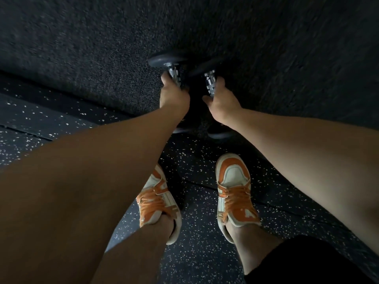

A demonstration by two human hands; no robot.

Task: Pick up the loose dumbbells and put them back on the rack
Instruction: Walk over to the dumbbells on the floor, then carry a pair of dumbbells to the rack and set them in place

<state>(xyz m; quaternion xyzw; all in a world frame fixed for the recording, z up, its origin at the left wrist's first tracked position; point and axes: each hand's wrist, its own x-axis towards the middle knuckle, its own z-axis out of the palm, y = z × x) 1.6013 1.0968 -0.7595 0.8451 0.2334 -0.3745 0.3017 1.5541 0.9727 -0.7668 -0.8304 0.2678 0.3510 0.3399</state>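
Two black dumbbells with chrome handles lie side by side at the edge of a dark carpet, straight ahead of my feet. My left hand [173, 95] is wrapped around the handle of the left dumbbell [167, 61]. My right hand [220, 100] grips the handle of the right dumbbell [210, 84]. Each dumbbell's far head shows beyond the fingers. The near heads are partly hidden under my wrists. No rack is in view.
My feet in orange and white sneakers [233, 189] stand on speckled black rubber flooring [201, 253]. Dark carpet [102, 42] covers the upper half of the view. Its edge runs diagonally from the left toward the dumbbells.
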